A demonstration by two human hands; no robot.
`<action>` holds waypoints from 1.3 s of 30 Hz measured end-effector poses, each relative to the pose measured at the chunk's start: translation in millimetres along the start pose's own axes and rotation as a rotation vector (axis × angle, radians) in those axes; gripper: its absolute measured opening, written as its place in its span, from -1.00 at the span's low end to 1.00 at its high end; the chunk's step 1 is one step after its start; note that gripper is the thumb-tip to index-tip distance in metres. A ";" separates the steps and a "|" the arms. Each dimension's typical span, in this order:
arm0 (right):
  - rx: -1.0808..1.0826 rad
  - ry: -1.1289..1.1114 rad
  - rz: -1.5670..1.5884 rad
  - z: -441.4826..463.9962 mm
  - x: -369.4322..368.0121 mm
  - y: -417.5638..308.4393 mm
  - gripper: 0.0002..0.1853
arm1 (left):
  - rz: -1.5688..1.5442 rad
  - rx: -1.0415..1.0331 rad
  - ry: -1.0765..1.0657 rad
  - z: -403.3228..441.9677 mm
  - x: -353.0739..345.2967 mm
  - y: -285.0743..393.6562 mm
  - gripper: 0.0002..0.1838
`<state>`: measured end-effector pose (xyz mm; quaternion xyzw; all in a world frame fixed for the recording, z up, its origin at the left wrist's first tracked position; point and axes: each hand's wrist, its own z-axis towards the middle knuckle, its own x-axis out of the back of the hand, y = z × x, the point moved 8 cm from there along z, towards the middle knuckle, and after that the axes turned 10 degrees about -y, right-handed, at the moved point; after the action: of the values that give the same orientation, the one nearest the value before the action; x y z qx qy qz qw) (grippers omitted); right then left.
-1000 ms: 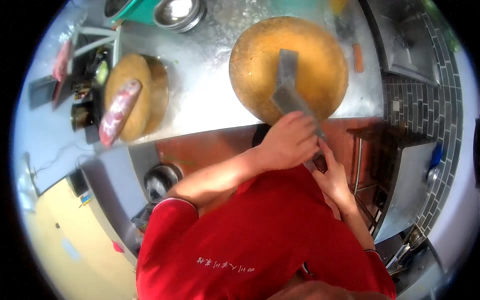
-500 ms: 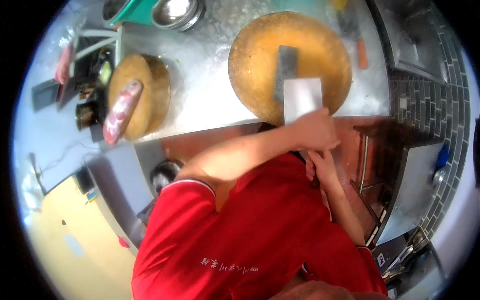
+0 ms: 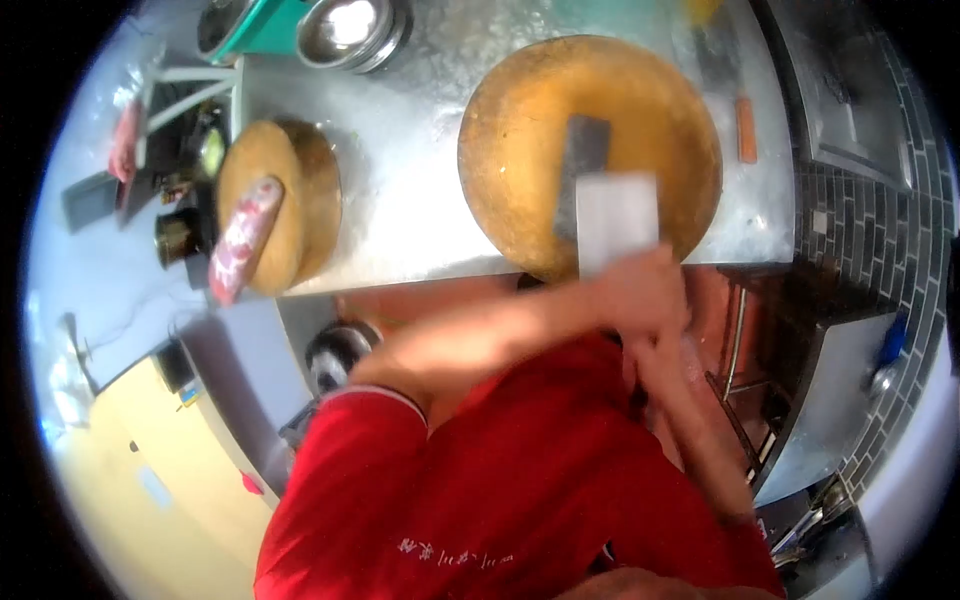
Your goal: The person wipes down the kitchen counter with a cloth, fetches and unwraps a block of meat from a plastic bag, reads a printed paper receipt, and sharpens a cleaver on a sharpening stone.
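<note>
A broad pale cleaver blade (image 3: 618,222) points away from me over the near part of a round wooden chopping board (image 3: 510,190). It partly covers a dark rectangular stone block (image 3: 586,150) lying on the board. My left hand (image 3: 645,288), blurred, is closed at the near end of the blade. Just below and against it is my right hand (image 3: 652,345), closed at the handle end of the cleaver; its fingers and the handle are mostly hidden.
A long piece of meat (image 3: 246,235) lies across a smaller wooden block (image 3: 262,150) on the left. Stacked metal bowls (image 3: 348,30) stand beside a green tub (image 3: 262,28) at the back. An orange-brown strip (image 3: 746,130) is on the metal table (image 3: 400,200), right of the board.
The cleaver has turned from slanting left, its blade darker, to pointing straight ahead with a pale face showing. My left forearm now lies across the front of my body, and both hands are closer together.
</note>
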<state>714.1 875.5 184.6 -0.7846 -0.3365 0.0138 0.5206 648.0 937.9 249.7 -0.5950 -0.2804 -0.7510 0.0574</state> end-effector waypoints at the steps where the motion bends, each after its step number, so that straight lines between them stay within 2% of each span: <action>1: -0.101 -0.038 0.074 35.8 17.0 -22.2 -0.51 | 0.078 -0.015 -0.067 11.6 0.2 -45.7 -0.79; 2: -0.237 -0.153 0.248 50.1 15.9 -37.5 -0.52 | -0.241 -0.016 -0.124 22.7 5.4 -98.6 -0.84; 3: -0.393 -0.250 0.402 61.1 15.0 -53.8 -0.53 | -0.147 0.013 -0.156 29.8 16.2 -107.7 -0.84; 4: -0.358 -0.243 0.423 66.6 15.7 -58.8 -0.52 | -0.053 0.039 -0.190 37.0 26.6 -117.7 -0.83; 6: -0.281 -0.145 0.423 39.6 14.2 -55.2 -0.43 | -0.132 -0.070 0.061 16.2 29.4 -63.5 -0.81; 7: -0.092 -0.103 0.127 10.8 15.4 -54.4 -0.43 | -0.086 0.068 -0.252 13.0 -7.0 -22.9 -0.79; 8: 0.071 -0.003 -0.185 -22.8 16.1 -54.0 -0.41 | -0.133 0.129 -0.206 9.1 -15.5 -18.7 -0.81; 9: 0.201 0.064 -0.164 -13.8 15.9 -60.7 -0.39 | -0.182 0.187 -0.156 7.7 -4.2 -15.7 -0.83; 10: 0.331 0.127 -0.153 -6.6 15.8 -66.1 -0.36 | -0.122 0.121 -0.167 11.9 -2.4 -30.9 -0.83; 11: 0.087 0.045 0.128 18.3 18.6 -34.4 -0.37 | -0.073 0.057 -0.177 16.8 -1.2 -46.3 -0.84; 12: -0.019 0.038 0.198 53.4 33.6 -56.6 -0.43 | -0.027 -0.009 -0.183 24.8 7.9 -64.6 -0.85; 14: -0.232 0.041 0.342 119.2 62.5 -100.6 -0.51 | 0.014 -0.043 0.195 49.5 54.5 -163.9 -0.82; 15: -0.112 0.010 0.262 149.1 83.6 -127.0 -0.52 | 0.399 0.135 -0.138 75.8 97.0 -181.4 -0.76; 16: 0.210 0.183 0.017 166.4 110.9 -154.9 -0.51 | 0.444 -0.098 0.476 63.1 145.1 -181.8 -0.70; 17: 0.518 0.349 -0.237 160.8 124.0 -180.9 -0.49 | 0.402 -0.171 0.470 53.6 188.2 -159.7 -0.62; 18: 0.456 0.271 -0.200 152.9 126.0 -186.2 -0.47 | 0.359 -0.231 0.458 44.2 231.1 -134.1 -0.25; 19: 0.403 0.189 -0.159 136.0 129.5 -199.0 -0.45 | 0.465 -0.257 0.747 34.7 252.6 -118.7 -0.77; 20: 0.362 0.117 -0.118 123.7 129.5 -209.5 -0.44 | 0.467 -0.074 0.606 31.1 251.1 -118.9 -0.73; 21: 0.364 -0.014 0.139 120.3 112.6 -195.1 -0.41 | 0.467 0.107 0.465 14.5 247.4 -109.5 -0.67; 22: 0.438 0.010 -0.074 105.3 99.0 -184.4 -0.35 | 0.347 0.111 0.576 -12.8 243.0 -95.2 -0.64; 23: 0.316 -0.019 -0.272 100.6 79.7 -165.0 -0.31 | 0.261 0.247 0.412 -34.0 218.8 -93.2 -0.74; 24: 0.309 -0.022 -0.509 80.4 64.4 -172.4 -0.29 | 0.221 0.326 0.444 -61.3 200.0 -83.0 -0.82; 25: 0.469 0.054 -0.685 67.3 47.3 -173.1 -0.32 | 0.170 0.406 0.472 -87.7 181.4 -69.8 -0.88; 27: 0.503 0.004 -0.798 67.1 18.4 -160.5 -0.33 | 0.142 0.623 0.436 -132.2 146.2 -50.7 -0.72; 30: 0.506 -0.051 -0.878 72.2 -7.5 -131.8 -0.34 | 0.134 0.793 0.424 -165.5 102.1 -48.9 -0.68; 35: 0.420 -0.088 -0.802 59.7 0.7 -102.9 -0.16 | -0.001 0.725 0.450 -151.4 63.9 -49.7 -0.66; 38: 0.233 -0.135 -0.827 33.0 15.7 -75.4 -0.05 | -0.109 0.633 0.436 -130.0 47.0 -38.3 -0.65; 39: 0.208 -0.087 -0.771 16.5 26.9 -73.1 -0.02 | -0.126 0.583 0.430 -118.9 40.7 -29.4 -0.65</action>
<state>691.2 920.3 246.3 -0.5428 -0.6247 -0.1156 0.5494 521.5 914.4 261.0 -0.3636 -0.5002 -0.7497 0.2357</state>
